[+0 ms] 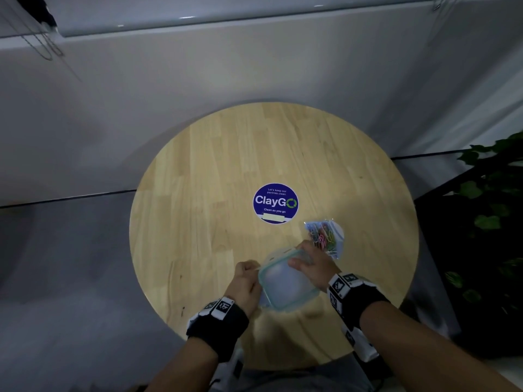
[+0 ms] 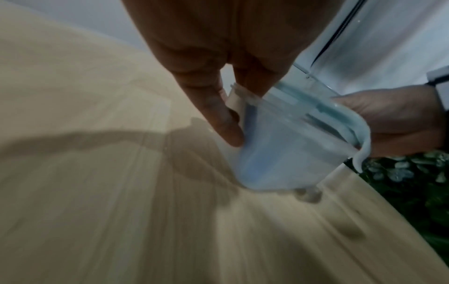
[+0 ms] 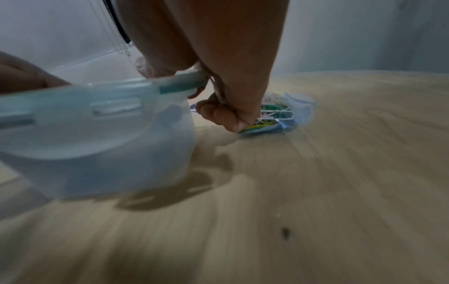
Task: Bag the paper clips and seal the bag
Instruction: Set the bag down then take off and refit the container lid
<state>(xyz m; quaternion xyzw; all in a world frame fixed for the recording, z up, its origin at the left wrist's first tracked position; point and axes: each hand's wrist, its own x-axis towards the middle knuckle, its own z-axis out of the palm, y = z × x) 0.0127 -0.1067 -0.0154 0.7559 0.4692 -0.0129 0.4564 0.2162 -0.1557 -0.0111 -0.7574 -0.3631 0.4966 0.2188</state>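
A clear zip bag (image 1: 325,236) holding several coloured paper clips lies on the round wooden table (image 1: 212,193), right of centre. It shows in the right wrist view as the bag (image 3: 279,115) just behind my fingers. Both hands hold a translucent plastic container (image 1: 285,281) with a teal-rimmed lid, near the front edge. My left hand (image 1: 249,275) is curled at its left side, fingers (image 2: 218,107) pinching a lid flap. My right hand (image 1: 311,261) grips the far right rim (image 3: 179,82) of the lid. The container (image 2: 291,149) looks tilted and blurred.
A blue round ClayGo sticker (image 1: 275,203) marks the table's middle. A grey wall stands behind the table, and a leafy plant (image 1: 486,207) on a dark stand is close at the right. Bare wood lies to the left and back.
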